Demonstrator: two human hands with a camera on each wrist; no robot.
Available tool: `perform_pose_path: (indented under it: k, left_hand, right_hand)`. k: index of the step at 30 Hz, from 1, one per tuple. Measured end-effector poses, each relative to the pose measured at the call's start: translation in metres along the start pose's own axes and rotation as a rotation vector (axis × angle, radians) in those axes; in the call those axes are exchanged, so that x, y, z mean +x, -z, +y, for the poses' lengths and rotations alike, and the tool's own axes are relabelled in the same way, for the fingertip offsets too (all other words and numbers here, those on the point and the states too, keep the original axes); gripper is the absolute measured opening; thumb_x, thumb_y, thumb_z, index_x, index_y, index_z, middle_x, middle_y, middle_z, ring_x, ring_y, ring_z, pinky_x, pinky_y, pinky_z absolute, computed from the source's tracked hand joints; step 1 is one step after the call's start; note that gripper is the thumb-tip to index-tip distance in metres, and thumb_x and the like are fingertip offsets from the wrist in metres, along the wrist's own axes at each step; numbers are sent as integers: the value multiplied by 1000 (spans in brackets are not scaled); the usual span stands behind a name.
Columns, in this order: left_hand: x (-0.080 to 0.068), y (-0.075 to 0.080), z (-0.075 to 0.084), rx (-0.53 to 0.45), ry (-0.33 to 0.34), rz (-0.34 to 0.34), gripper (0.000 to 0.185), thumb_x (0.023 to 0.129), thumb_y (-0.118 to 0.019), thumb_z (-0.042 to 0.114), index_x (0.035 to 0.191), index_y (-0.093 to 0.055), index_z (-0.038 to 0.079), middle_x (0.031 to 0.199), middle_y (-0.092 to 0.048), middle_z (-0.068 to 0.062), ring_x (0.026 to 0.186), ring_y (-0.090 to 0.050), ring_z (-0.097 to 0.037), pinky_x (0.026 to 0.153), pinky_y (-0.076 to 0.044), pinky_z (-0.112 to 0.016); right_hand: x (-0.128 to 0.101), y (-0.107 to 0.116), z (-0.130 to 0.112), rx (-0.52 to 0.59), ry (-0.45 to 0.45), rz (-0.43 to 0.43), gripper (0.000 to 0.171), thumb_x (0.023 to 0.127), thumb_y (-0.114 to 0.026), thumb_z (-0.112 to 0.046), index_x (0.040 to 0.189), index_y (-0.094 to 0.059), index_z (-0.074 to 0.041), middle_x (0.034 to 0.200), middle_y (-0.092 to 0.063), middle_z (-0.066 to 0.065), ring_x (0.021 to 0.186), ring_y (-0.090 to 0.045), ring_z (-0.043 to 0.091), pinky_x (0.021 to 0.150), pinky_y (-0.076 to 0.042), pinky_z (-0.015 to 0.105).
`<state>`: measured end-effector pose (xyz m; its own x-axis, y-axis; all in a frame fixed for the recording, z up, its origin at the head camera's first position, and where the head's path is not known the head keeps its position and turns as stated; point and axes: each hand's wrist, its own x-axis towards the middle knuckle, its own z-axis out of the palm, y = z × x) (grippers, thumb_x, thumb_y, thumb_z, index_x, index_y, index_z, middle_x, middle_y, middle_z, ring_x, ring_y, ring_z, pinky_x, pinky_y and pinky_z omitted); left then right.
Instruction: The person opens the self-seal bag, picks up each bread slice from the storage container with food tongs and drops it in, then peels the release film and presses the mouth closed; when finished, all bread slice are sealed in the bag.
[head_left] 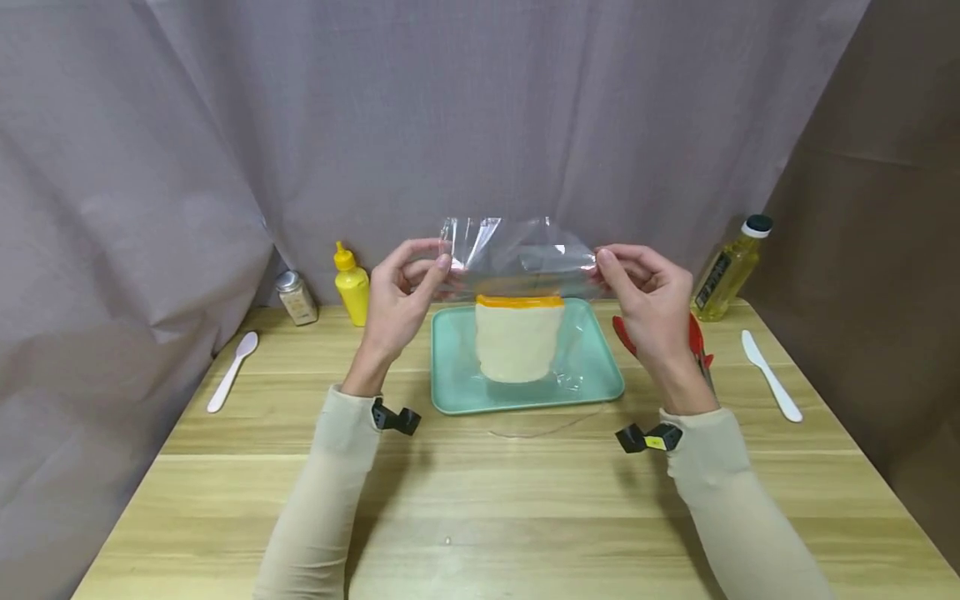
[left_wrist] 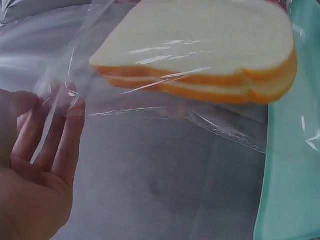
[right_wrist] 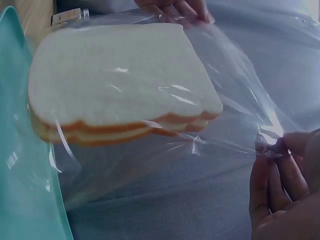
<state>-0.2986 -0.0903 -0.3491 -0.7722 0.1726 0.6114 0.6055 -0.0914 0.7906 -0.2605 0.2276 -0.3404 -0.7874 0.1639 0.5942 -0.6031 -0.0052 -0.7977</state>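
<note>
I pinch the left edge of the clear plastic bag (head_left: 517,254) between the thumb and curled fingertips of my left hand (head_left: 401,296), and my right hand (head_left: 648,300) pinches the opposite edge the same way, so the open top of the bag is stretched taut between them at chest height. The sliced bread (head_left: 517,337) hangs inside, its orange crust uppermost, with the bottom of the bag resting on or just above the teal tray (head_left: 600,383); I cannot tell which from here. My left wrist view shows the film draped over my fingers (left_wrist: 65,130) and the stacked slices (left_wrist: 210,45) lying together behind the plastic. From the right wrist, my fingertips (right_wrist: 272,160) bunch a small fold of film tightly.

To do this well, I judge that I should keep both pinches level and near the mouth's corners, so the slices stay square and do not slide to one side. The film is thin and slippery, so a firm pad-to-pad grip matters more than force; pulling the hands too far apart could tear it. Holding the bag low over the tray keeps the bread supported if a corner slips.

The red-handled scissors (head_left: 697,342) lie just beside the tray, behind my right wrist.
</note>
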Motion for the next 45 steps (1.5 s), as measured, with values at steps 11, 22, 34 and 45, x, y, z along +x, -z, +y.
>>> perform_pose_path:
  k: [11,22,34,45]
  left_hand:
    - [-2,4,-4,-120,10,-5,23,109,-66,11,126,-74,-2,104,-85,-10,85,-82,-22,84,-69,-43]
    - [-7,3,0,-161,40,-104,20,106,-70,9,124,-76,1,106,-84,-6,92,-80,-27,93,-67,-47]
    - [-3,5,-1,-165,31,-17,19,102,-72,2,117,-82,10,107,-85,0,88,-78,-14,83,-66,-29]
    - [-3,4,6,-125,9,-68,16,104,-63,0,109,-77,4,108,-80,-9,97,-77,-17,94,-65,-32]
  right_hand:
    - [3,7,2,146,5,-81,22,101,-74,-1,120,-73,10,101,-83,8,83,-77,17,81,-65,24]
    - [1,15,2,386,-31,-142,13,103,-65,9,114,-70,11,104,-82,13,93,-78,21,88,-66,27]
    - [4,26,-4,382,-66,-253,14,105,-59,10,114,-69,10,109,-82,13,103,-78,23,97,-64,28]
    - [5,28,-2,343,-12,-294,20,106,-50,12,109,-70,16,108,-82,14,105,-80,24,98,-64,30]
